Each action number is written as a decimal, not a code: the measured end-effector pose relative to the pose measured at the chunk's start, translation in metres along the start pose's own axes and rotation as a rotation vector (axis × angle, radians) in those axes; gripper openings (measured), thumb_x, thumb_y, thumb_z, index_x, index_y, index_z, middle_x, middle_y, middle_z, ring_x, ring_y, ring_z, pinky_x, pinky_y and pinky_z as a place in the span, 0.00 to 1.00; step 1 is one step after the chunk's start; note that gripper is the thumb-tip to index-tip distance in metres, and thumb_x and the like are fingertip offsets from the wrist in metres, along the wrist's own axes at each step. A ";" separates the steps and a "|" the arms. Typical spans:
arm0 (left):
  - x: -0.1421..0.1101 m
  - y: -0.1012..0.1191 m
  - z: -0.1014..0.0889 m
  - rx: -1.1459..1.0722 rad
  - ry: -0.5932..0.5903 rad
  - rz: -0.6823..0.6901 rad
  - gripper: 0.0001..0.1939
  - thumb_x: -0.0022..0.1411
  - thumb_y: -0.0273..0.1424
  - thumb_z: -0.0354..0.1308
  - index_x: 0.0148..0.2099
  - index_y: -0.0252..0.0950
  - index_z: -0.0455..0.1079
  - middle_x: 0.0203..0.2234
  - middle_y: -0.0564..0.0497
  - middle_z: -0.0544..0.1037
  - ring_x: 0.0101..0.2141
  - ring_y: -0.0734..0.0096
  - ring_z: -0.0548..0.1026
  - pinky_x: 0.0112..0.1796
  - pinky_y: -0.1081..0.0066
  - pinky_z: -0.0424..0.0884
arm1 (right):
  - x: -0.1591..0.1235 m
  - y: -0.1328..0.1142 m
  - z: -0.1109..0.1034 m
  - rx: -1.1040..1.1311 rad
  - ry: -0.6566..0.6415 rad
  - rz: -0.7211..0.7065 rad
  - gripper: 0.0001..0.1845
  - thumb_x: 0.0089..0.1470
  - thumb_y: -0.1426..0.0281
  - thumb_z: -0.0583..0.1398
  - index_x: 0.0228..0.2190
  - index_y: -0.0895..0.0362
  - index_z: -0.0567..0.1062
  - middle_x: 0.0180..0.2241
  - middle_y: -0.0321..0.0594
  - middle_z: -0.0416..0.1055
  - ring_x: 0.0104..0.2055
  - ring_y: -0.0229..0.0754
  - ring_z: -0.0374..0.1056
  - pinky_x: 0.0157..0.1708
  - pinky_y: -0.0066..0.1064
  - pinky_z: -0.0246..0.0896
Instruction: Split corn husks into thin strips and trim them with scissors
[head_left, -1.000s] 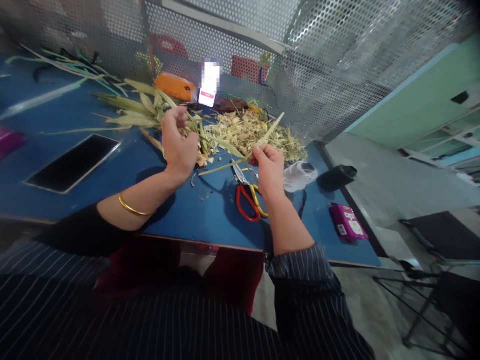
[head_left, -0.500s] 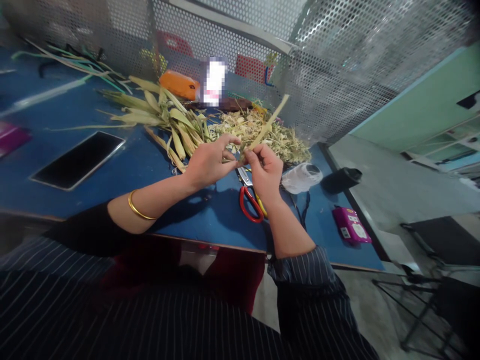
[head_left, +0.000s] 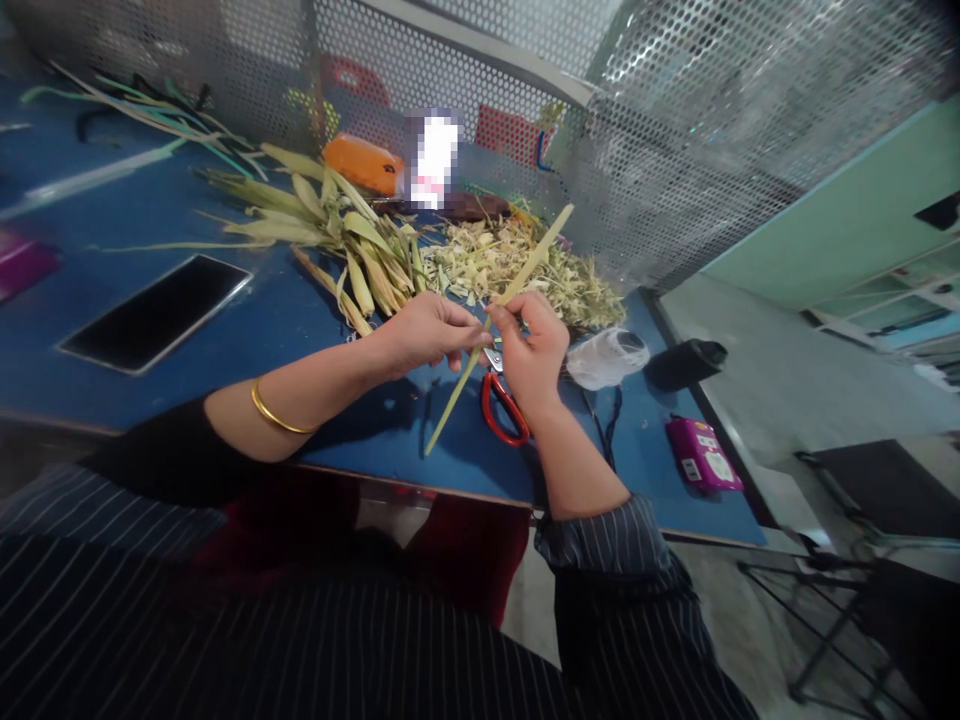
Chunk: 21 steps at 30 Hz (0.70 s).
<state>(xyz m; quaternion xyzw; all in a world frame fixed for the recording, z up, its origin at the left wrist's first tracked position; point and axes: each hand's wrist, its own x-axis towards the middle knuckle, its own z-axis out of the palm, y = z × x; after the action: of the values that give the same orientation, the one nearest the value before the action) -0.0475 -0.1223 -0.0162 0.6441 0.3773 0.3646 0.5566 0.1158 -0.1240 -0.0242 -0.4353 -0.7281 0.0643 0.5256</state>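
Observation:
A long, narrow strip of corn husk (head_left: 529, 265) slants across the space between my hands, its lower end hanging toward the table's front edge. My left hand (head_left: 431, 333) pinches it near the middle with thumb and fingertips. Just to the right, the thumb and forefinger of my right hand (head_left: 536, 345) grip the same strip. Below them on the table lie scissors with red handles (head_left: 504, 410), partly covered by my right hand. A pile of husk scraps (head_left: 487, 255) sits behind my hands. To its left is a bundle of dry corn husks (head_left: 360, 240).
The blue table (head_left: 360, 430) also holds a black phone (head_left: 157, 315), a white spool (head_left: 607, 358), a black spool (head_left: 686, 365), a purple packet (head_left: 703, 453) and an orange packet (head_left: 364, 163). A perforated metal screen (head_left: 465, 60) stands along the back.
The husk strip now extends downward below my hands; its lower part did not show before. My left hand's raised fingers have closed in on the strip. My right hand has barely moved.

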 end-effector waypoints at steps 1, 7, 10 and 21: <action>0.001 -0.002 0.000 -0.030 0.044 -0.014 0.13 0.53 0.39 0.64 0.25 0.35 0.77 0.18 0.49 0.75 0.16 0.78 0.65 0.18 0.73 0.55 | 0.000 0.000 -0.001 -0.029 0.026 -0.004 0.09 0.58 0.65 0.57 0.26 0.53 0.69 0.29 0.37 0.68 0.35 0.40 0.64 0.39 0.34 0.59; 0.010 -0.009 -0.004 -0.247 0.312 -0.071 0.10 0.53 0.37 0.66 0.30 0.34 0.75 0.29 0.48 0.79 0.18 0.82 0.67 0.16 0.77 0.53 | -0.004 -0.005 0.000 -0.117 -0.024 0.103 0.14 0.58 0.58 0.57 0.26 0.54 0.70 0.26 0.37 0.68 0.32 0.40 0.64 0.37 0.34 0.57; 0.012 -0.010 -0.007 -0.268 0.332 -0.070 0.10 0.51 0.35 0.67 0.29 0.33 0.74 0.25 0.50 0.77 0.18 0.82 0.68 0.16 0.78 0.54 | -0.009 -0.004 0.009 0.045 -0.350 0.272 0.16 0.56 0.58 0.58 0.24 0.54 0.68 0.21 0.34 0.69 0.25 0.38 0.64 0.31 0.31 0.58; 0.016 -0.017 -0.007 -0.205 0.340 -0.071 0.07 0.52 0.28 0.65 0.33 0.29 0.75 0.26 0.49 0.78 0.17 0.82 0.69 0.18 0.78 0.64 | -0.010 -0.004 0.009 0.124 -0.497 0.297 0.12 0.57 0.65 0.55 0.23 0.55 0.68 0.16 0.29 0.64 0.17 0.33 0.58 0.23 0.27 0.53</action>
<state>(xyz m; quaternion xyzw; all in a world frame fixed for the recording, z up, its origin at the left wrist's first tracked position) -0.0481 -0.1030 -0.0313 0.4994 0.4493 0.4849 0.5600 0.1073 -0.1307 -0.0331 -0.4749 -0.7575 0.2898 0.3415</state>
